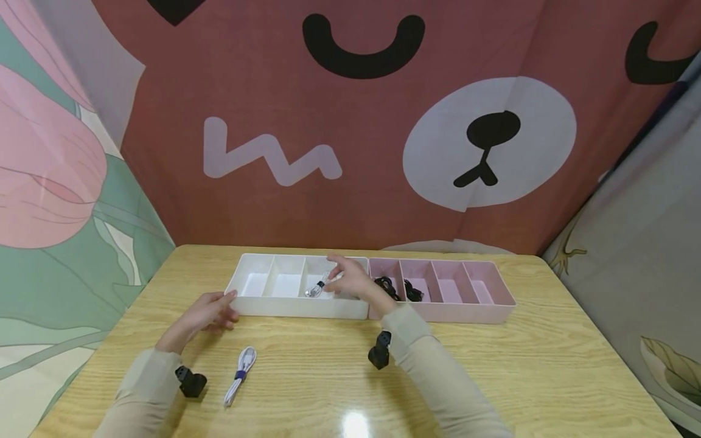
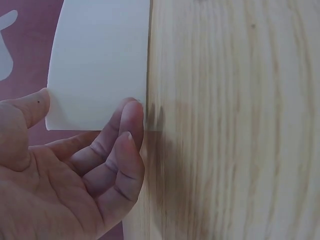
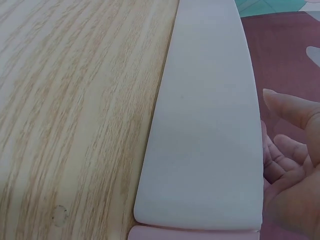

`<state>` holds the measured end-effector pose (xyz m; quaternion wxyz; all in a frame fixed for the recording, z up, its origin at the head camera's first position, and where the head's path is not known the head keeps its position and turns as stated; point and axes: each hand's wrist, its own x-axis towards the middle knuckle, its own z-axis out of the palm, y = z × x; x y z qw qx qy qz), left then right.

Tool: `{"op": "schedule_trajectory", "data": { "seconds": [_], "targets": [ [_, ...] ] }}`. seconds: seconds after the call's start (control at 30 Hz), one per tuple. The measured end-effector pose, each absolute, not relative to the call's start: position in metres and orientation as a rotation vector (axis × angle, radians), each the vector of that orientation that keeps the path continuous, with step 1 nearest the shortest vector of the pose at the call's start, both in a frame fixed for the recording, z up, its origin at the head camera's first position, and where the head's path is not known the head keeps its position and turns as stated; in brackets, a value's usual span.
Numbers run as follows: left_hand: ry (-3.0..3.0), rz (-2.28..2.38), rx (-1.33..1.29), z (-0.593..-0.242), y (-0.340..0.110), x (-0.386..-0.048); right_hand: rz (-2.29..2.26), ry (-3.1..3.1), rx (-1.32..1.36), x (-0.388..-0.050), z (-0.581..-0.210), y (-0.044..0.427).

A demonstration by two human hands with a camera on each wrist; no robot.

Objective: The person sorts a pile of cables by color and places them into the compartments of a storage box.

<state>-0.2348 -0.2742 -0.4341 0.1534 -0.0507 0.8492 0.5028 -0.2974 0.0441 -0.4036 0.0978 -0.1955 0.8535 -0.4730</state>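
Observation:
My left hand [image 1: 210,310] grips the left end of a white divided storage box [image 1: 298,308]; in the left wrist view the thumb [image 2: 36,107] touches its rim and bent fingers [image 2: 131,120] reach round its corner. Over the box's right half is my right hand [image 1: 350,278], its thumb and fingers spread apart. Just beside its fingers, a bundled white cable [image 1: 315,289] with a dark tie lies in a compartment. The right wrist view shows the thumb [image 3: 290,107] apart from the fingers, partly hidden behind the box wall. Another white cable [image 1: 240,376], tied in blue, lies on the table.
A pink divided box [image 1: 449,312] stands end to end with the white one. Black cables [image 1: 413,292] lie in its two left compartments. The wooden table [image 1: 306,371] meets a patterned cloth [image 1: 274,213] behind the boxes.

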Motion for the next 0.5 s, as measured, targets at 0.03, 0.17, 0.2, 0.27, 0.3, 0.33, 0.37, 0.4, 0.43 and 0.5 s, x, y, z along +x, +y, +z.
{"op": "schedule_trajectory", "data": {
  "seconds": [0.03,0.17,0.2,0.27,0.3,0.33,0.37,0.4,0.43,0.5],
  "targets": [
    [2.433,1.441,-0.141,-0.434,-0.274,-0.235,-1.414,2.530,-0.581,-0.297,-0.404,0.044],
    [2.424,1.440,-0.129,-0.433,-0.275,-0.234,-1.500,2.521,-0.594,-0.296,-0.406,0.045],
    [2.422,1.442,-0.134,-0.433,-0.275,-0.234,-1.522,2.510,-0.595,-0.297,-0.408,0.045],
    [2.421,1.443,-0.140,-0.432,-0.274,-0.234,-1.572,2.489,-0.613,-0.297,-0.411,0.046],
    [2.421,1.444,-0.142,-0.432,-0.274,-0.234,-1.595,2.478,-0.624,-0.297,-0.413,0.047],
    [2.421,1.448,-0.145,-0.432,-0.274,-0.233,-1.609,2.468,-0.621,-0.296,-0.414,0.047],
    [2.421,1.450,-0.147,-0.432,-0.274,-0.233,-1.624,2.461,-0.628,-0.296,-0.415,0.047],
    [2.423,1.452,-0.147,-0.432,-0.274,-0.233,-1.631,2.458,-0.629,-0.294,-0.416,0.048],
    [2.425,1.452,-0.147,-0.432,-0.273,-0.233,-1.643,2.450,-0.630,-0.292,-0.416,0.048],
    [2.426,1.449,-0.147,-0.432,-0.273,-0.233,-1.658,2.428,-0.622,-0.288,-0.415,0.048]
  ]
}}
